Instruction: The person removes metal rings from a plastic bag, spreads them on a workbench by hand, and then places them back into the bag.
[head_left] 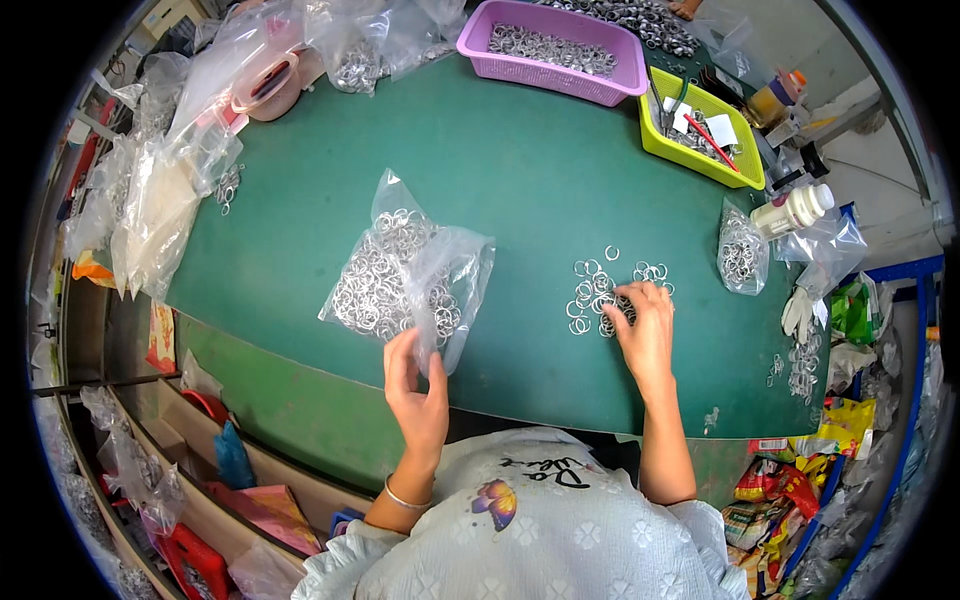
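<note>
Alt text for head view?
A person's left hand touches a clear bag of silver rings while the right hand touches a loose ring pile on a green table. A purple basket and lime basket stand beyond.

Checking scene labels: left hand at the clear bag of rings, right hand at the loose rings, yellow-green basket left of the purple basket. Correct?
One error: the yellow-green basket is right of the purple basket, per the head view. Left hand at the clear bag of rings, right hand at the loose rings: correct.
</note>
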